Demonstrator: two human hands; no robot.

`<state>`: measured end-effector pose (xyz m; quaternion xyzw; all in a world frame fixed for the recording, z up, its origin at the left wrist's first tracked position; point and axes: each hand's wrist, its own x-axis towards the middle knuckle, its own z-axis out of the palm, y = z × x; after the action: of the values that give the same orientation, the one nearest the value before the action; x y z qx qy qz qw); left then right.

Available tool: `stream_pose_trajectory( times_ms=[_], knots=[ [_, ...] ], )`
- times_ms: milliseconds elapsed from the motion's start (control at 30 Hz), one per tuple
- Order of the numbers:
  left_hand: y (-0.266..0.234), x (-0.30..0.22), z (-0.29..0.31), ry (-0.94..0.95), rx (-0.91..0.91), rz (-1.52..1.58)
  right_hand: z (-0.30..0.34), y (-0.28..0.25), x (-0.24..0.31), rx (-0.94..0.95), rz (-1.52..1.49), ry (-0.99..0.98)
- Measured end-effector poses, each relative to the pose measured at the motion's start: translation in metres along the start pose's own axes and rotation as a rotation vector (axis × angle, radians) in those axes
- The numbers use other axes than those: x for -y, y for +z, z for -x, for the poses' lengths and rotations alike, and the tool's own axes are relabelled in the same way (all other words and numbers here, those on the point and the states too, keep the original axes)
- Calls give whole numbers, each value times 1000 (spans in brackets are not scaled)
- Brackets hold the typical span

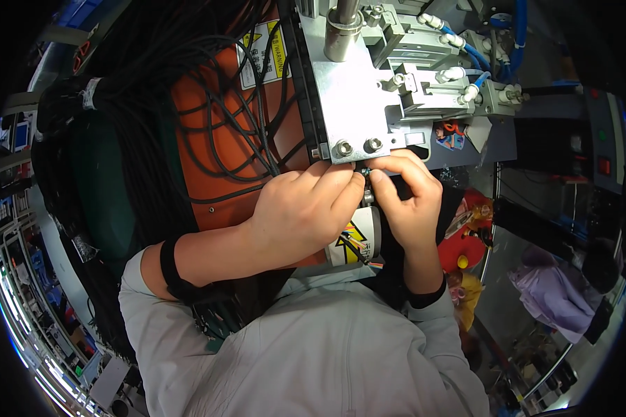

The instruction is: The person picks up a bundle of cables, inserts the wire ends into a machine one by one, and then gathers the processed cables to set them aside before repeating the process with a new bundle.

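Observation:
My left hand (306, 207) and my right hand (412, 198) meet at the front edge of a bright metal plate (355, 104) on a machine. Both are closed in a pinch, fingertips almost touching. Between them shows a small dark piece (366, 172), too small and too covered to name. Just below it is a little metal fitting (368, 197), above a white round part (373, 226) with a yellow warning label. Several thin coloured wire ends (355, 240) stick out beside my left hand. My left fingertips are partly hidden behind the hand.
Black cables (215, 118) run loosely over an orange surface (219, 205) on the left, with a thick bundle (129, 139) further left. Pneumatic cylinders (424, 59) with blue hoses (474, 55) stand at the back right. A purple cloth (556, 292) hangs at the right.

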<state>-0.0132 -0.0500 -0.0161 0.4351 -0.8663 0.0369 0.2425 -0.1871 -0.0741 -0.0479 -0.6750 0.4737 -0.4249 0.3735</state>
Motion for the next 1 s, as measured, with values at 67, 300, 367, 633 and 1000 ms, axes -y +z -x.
stream_pose_trajectory(
  times_ms=[67, 300, 367, 633, 1000],
  knots=[
    [1, 2, 0, -2, -16, 17, -1, 0, 3, -27, 67, -148],
    [-15, -5, 6, -35, 140, -16, 2, 1, 3, -122, 189, -228],
    [-18, -6, 8, -44, 161, -29, 5, 0, -2, -62, 25, 15],
    [-13, -1, 13, -127, 184, -94, 4, -7, -1, -63, -380, 160],
    [-15, 17, 6, -3, 72, 378, 4, -9, 25, 173, -183, -430]
  ],
)
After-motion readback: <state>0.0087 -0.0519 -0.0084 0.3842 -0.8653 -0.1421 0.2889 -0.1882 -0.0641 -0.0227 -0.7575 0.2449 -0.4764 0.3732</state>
